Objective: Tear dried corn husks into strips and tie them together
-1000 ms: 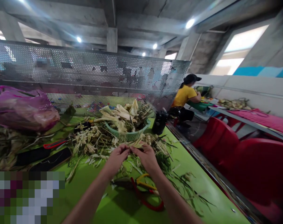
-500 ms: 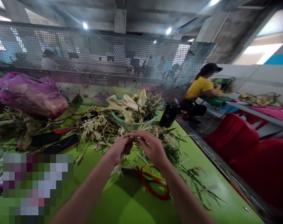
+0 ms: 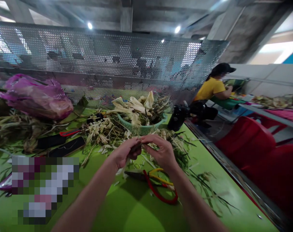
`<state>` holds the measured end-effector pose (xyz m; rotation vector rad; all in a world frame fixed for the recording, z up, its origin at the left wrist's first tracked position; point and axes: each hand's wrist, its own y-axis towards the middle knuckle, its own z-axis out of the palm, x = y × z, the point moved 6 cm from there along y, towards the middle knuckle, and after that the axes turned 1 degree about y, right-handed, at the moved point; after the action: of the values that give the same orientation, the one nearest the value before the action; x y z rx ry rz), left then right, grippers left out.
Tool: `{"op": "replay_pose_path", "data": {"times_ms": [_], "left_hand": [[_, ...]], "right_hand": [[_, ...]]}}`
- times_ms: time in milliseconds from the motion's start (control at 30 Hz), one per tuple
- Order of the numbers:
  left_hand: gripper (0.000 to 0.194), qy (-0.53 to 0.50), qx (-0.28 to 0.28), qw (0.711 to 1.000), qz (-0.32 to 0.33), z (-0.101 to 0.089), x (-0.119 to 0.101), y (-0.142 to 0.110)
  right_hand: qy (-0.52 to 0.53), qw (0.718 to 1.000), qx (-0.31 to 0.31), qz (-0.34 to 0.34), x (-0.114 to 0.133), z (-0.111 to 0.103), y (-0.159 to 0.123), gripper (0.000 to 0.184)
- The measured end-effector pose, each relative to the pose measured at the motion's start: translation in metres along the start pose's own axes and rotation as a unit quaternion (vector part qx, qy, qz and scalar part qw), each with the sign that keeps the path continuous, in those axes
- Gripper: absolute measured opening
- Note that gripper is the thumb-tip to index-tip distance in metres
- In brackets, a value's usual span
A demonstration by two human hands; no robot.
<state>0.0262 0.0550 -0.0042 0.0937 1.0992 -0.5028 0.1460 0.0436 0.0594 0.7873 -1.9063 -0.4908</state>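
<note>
Basket (image 3: 146,130): landmark, heaped with dry husks (image 3: 136,108).
Left hand (image 3: 129,151): my side of basket — fingers curled closed around a pale strip (image 3: 122,168), its end hanging below.
Right hand (image 3: 163,151): same side of basket, meeting left fingertips; whether I pinch anything, cannot tell.
Scissors (image 3: 149,184): farther from basket than hands.
Technique: I'd judge light, close-set pinches best — dry fibre could split if tugged.

Plant strip (image 3: 121,169): pale, largely hidden
Strip's pose: hung downward
Strip's place: held in left hand (image 3: 127,152)
</note>
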Motion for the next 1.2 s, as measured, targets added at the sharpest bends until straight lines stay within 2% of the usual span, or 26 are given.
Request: {"op": "replay_pose_path", "data": {"times_ms": [100,200,367,533,733,933,1067,1133,1200], "left_hand": [[0.023,0.012,0.023,1.0,0.008,0.005,-0.001,-0.001],[0.013,0.05,0.033,0.998,0.024,0.008,-0.003,-0.002],[0.016,0.148,-0.017,0.982,0.12,0.006,-0.015,-0.002],[0.022,0.252,-0.03,0.947,0.196,0.008,-0.023,-0.003],[0.022,0.361,-0.065,0.882,0.296,0.013,-0.033,-0.01],[0.016,0.417,-0.116,0.833,0.345,0.014,-0.035,-0.015],[0.011,0.379,-0.14,0.844,0.352,0.011,-0.033,-0.014],[0.008,0.329,-0.152,0.871,0.332,0.007,-0.03,-0.011],[0.009,0.245,-0.154,0.913,0.288,0.003,-0.025,-0.007]], "right_hand": [[-0.01,1.0,-0.018,0.018,-0.003,-0.001,-0.001,0.011],[-0.028,0.998,-0.027,0.039,-0.008,-0.002,-0.002,0.012],[-0.027,0.995,-0.059,0.072,-0.018,-0.007,-0.002,0.012],[-0.001,0.992,-0.06,0.107,-0.025,-0.008,-0.003,0.012],[0.055,0.986,-0.056,0.15,-0.033,-0.007,-0.005,0.016],[0.072,0.985,-0.053,0.146,-0.03,-0.004,-0.005,0.013],[0.083,0.985,-0.047,0.146,-0.031,-0.002,-0.006,0.012],[0.088,0.984,-0.047,0.15,-0.033,0.0,-0.007,0.012],[0.093,0.982,-0.047,0.156,-0.035,0.001,-0.008,0.013]]}}
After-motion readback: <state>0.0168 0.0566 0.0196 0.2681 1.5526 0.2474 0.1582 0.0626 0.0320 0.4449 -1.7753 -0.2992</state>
